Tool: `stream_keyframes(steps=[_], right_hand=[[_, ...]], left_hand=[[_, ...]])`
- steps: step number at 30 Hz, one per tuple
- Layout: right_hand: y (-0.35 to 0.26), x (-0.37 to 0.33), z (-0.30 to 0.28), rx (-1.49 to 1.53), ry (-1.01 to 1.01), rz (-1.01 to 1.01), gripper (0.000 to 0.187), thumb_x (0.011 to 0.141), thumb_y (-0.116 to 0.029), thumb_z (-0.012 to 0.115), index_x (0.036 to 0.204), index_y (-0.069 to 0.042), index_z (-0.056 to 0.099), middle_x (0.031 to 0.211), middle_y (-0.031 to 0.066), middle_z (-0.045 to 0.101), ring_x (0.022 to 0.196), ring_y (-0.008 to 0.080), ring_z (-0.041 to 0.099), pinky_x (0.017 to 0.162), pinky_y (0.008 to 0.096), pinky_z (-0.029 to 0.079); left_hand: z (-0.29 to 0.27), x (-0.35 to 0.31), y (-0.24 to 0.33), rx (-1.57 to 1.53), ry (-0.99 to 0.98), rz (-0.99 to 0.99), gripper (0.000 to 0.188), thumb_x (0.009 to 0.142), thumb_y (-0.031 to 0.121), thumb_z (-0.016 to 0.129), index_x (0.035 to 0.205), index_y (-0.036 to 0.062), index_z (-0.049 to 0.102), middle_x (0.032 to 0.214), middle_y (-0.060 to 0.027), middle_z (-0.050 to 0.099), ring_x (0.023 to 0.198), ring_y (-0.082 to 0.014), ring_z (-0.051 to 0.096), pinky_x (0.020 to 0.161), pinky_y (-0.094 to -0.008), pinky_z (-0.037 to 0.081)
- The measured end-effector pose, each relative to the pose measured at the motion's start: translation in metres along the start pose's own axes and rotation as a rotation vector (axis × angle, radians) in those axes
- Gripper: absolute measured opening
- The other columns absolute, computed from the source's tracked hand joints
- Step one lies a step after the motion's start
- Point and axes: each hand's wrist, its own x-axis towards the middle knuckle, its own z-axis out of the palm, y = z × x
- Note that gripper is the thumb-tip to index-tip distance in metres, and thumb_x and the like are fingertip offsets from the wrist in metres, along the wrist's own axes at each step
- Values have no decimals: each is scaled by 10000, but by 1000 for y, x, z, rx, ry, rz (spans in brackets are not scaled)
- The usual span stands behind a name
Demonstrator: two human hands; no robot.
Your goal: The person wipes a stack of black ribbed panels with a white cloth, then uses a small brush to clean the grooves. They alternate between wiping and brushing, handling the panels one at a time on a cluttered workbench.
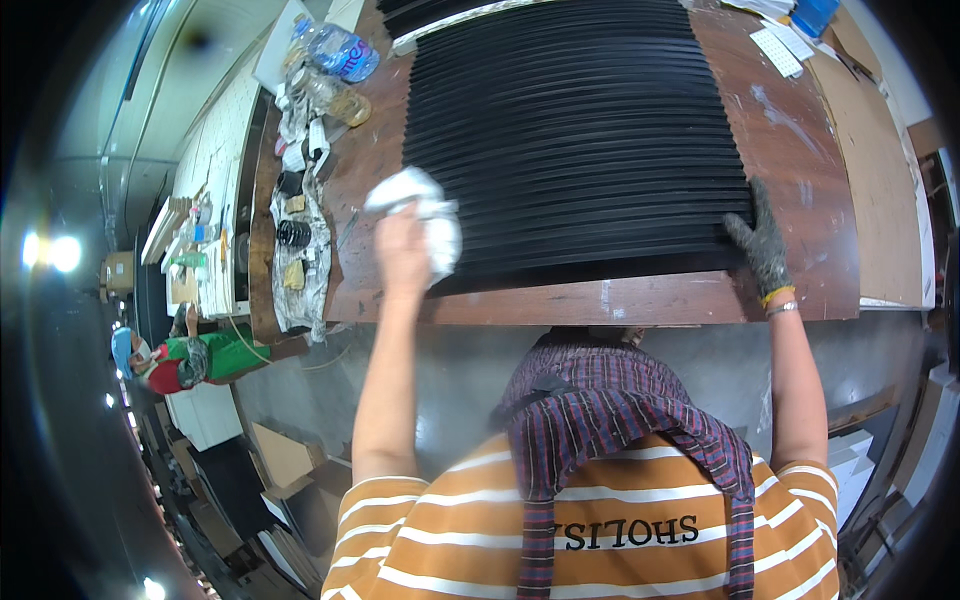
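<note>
A row of long black strips (570,150) lies side by side across the brown table (640,298), forming a ribbed black sheet. My bare left hand (402,245) is closed around a crumpled white cloth (440,225) at the sheet's left edge, near its front corner. The fingers are partly hidden by the cloth. At the right edge, my right hand (766,245) wears a dark grey glove with a yellow cuff. Its fingers are stretched out along the strip ends and the thumb is spread over the sheet, holding nothing.
Plastic bottles (343,52) stand at the table's far left. Below them, a crumpled sheet (308,265) carries a black coil (293,233) and small yellowish pieces. White cards (777,52) lie at the far right. Another person (185,360) works at the left beside a cluttered bench.
</note>
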Motion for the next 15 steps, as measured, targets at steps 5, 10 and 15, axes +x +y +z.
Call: stream_keyframes(steps=[5, 10, 15], right_hand=[[-3, -23, 14, -65, 64, -10, 955, 849, -336, 864, 1626, -114, 354, 1578, 189, 510, 1416, 336, 539, 1162, 412, 435], [10, -26, 6, 77, 41, 18, 1160, 719, -319, 947, 1639, -74, 284, 1616, 211, 443, 1448, 381, 481, 1190, 430, 409], [19, -39, -6, -195, -56, -156, 1330, 554, -402, 985, 1634, -53, 292, 1607, 234, 416, 1493, 418, 376, 1254, 484, 315]], left_hand=[[-4, 4, 0, -27, -38, 179, 343, 863, 13, 648, 1172, 111, 759, 1172, -131, 732, 1110, -331, 650, 1000, -455, 489], [-38, 6, -42, 117, -48, -153, 318, 886, 7, 636, 1178, 46, 758, 1075, -160, 731, 1028, -365, 652, 942, -469, 511], [67, 14, 112, -335, -279, 214, 286, 898, 28, 657, 1171, 51, 738, 1204, -149, 690, 1137, -340, 647, 990, -449, 517]])
